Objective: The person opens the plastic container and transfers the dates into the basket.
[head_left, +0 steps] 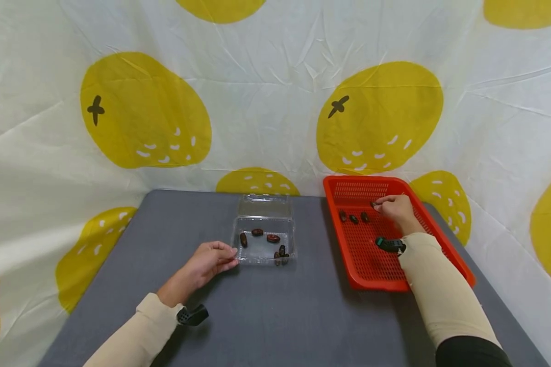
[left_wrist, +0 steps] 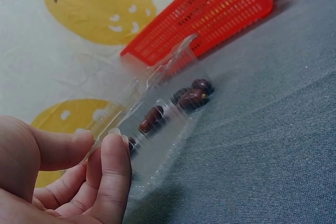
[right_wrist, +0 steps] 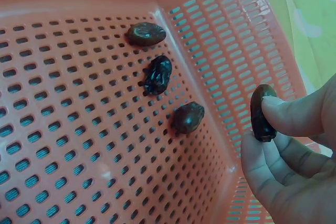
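Observation:
My left hand (head_left: 213, 261) pinches the near left edge of a clear plastic clamshell box (head_left: 260, 253), whose lid stands open at the back. Several dark brown dates (head_left: 273, 238) lie inside it, some bunched in its near right corner. Over the far right part of a red plastic basket (head_left: 355, 282), my right hand (head_left: 398, 211) holds a single date (right_wrist: 262, 114) between thumb and fingers. Three more dates (right_wrist: 188, 117) lie in a row on the basket's perforated floor, beside the held one in the right wrist view.
Both containers stand on a grey table (head_left: 275, 316), the basket to the right of the box with a gap between them. Behind hangs a white cloth (head_left: 266, 117) printed with yellow fruit shapes. Dark wrist straps (head_left: 193, 315) sit on both forearms.

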### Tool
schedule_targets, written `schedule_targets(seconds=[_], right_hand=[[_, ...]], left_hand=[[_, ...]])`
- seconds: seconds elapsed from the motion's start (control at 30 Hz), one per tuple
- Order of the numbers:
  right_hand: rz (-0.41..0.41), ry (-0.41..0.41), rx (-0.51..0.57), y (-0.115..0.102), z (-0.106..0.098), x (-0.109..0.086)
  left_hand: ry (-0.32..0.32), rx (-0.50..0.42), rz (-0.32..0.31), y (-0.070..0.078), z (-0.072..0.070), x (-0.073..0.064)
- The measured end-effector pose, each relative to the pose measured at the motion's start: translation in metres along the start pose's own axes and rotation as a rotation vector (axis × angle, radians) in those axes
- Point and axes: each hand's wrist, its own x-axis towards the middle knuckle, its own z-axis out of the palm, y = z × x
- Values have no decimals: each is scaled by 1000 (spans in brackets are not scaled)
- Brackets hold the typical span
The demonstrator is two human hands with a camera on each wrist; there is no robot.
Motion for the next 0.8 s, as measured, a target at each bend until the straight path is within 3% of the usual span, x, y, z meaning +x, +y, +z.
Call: schedule_targets(seconds=[0.57, 0.8], right_hand=[[38, -22, -36, 15, -3, 6], [6, -32, -39, 14, -2, 10]], left_hand=[[-3, 24, -5, 1, -1, -6], [-4, 16, 4, 2, -2, -5]])
